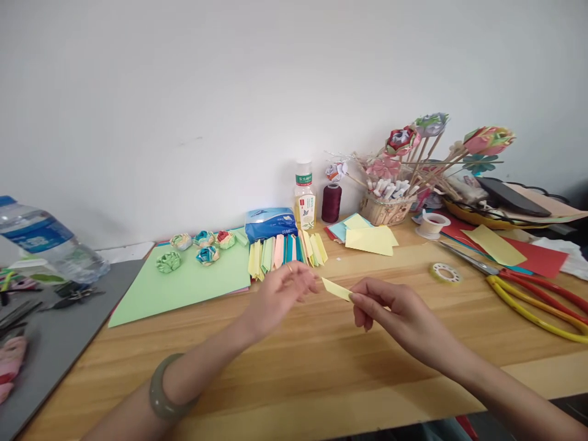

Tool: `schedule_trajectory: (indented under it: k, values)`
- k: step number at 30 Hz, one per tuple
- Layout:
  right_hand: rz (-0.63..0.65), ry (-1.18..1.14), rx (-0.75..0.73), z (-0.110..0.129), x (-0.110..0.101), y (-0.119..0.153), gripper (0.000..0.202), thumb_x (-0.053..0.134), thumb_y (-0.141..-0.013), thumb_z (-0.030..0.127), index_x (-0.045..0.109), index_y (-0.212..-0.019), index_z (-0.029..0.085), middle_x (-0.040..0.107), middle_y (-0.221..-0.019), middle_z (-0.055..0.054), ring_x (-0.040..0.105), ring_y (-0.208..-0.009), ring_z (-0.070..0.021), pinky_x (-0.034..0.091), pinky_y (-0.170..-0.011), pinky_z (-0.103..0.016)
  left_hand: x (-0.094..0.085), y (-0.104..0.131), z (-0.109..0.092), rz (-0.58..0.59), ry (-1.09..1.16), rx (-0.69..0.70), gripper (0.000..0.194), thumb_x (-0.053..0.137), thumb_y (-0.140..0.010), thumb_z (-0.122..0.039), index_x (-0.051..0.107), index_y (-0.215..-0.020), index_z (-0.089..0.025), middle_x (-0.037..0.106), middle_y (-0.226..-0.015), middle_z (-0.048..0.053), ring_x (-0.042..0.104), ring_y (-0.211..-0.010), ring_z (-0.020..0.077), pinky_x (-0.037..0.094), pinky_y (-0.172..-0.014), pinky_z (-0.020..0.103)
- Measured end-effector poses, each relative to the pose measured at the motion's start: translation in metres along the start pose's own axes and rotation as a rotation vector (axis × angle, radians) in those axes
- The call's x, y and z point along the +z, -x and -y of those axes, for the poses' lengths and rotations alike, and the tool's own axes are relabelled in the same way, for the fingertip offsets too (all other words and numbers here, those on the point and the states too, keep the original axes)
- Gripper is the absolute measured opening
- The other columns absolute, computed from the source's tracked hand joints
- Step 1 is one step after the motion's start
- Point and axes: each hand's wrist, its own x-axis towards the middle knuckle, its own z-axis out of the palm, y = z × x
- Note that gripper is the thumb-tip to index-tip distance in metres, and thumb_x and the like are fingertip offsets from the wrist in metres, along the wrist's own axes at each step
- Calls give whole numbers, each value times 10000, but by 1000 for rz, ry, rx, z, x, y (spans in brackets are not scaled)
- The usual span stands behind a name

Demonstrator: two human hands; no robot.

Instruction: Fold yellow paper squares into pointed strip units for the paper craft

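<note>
Between thumb and fingers my right hand [386,309] pinches one end of a folded yellow paper strip [336,289], which points up and to the left above the table. My left hand [287,288] is close to the strip's far end with its fingers loosely apart, holding nothing that I can see. Behind my left hand lies a row of folded paper strips [278,251] in yellow, green, pink and blue. Flat yellow paper pieces [371,239] rest on the table behind my right hand.
Left, several folded paper flowers [207,255] sit on green paper sheets [184,291]. A tissue pack [270,223], a drink bottle [305,199] and a thread spool [331,203] stand near the wall. At right are tape [445,273], large scissors [519,282] and a flower basket [386,209].
</note>
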Motion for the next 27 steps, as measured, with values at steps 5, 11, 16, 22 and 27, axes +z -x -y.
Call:
schedule_trajectory:
  k: [5,11,16,22,27]
  values:
    - [103,1,19,1,11,-3,342,391,-918,412,550,-720,183,604,-634,-8,568,-594,-131,429,-585,-249,4,5,3,136,-283,27,323,515,-848,-377,639,-660,-146,596,-623,5,496,-574,108,357,-552,216]
    - [178,83,38,-14,-2,9,336,429,-907,409,594,-723,182,643,-657,-17,594,-608,-131,427,-585,-234,1,8,5,182,-299,-12,386,491,-845,-392,686,-610,-157,503,-577,-8,446,-565,105,337,-576,222]
    - [186,78,94,-22,-12,21,352,457,-883,460,597,-709,188,645,-608,-9,582,-557,-123,409,-543,-225,8,8,6,249,-264,-22,355,509,-833,-374,707,-631,-158,520,-594,8,470,-623,122,346,-613,228]
    - [135,65,147,-23,-19,15,378,515,-822,534,591,-690,188,601,-528,6,535,-488,-119,389,-485,-231,7,4,14,192,-178,-67,347,562,-788,-397,673,-576,-146,545,-565,7,400,-516,100,291,-513,235]
    - [217,-18,75,-24,-26,15,368,450,-882,496,636,-841,182,672,-748,-40,620,-703,-156,476,-658,-267,4,3,20,244,17,-149,362,539,-810,-423,678,-622,-146,604,-622,24,489,-621,120,370,-618,229]
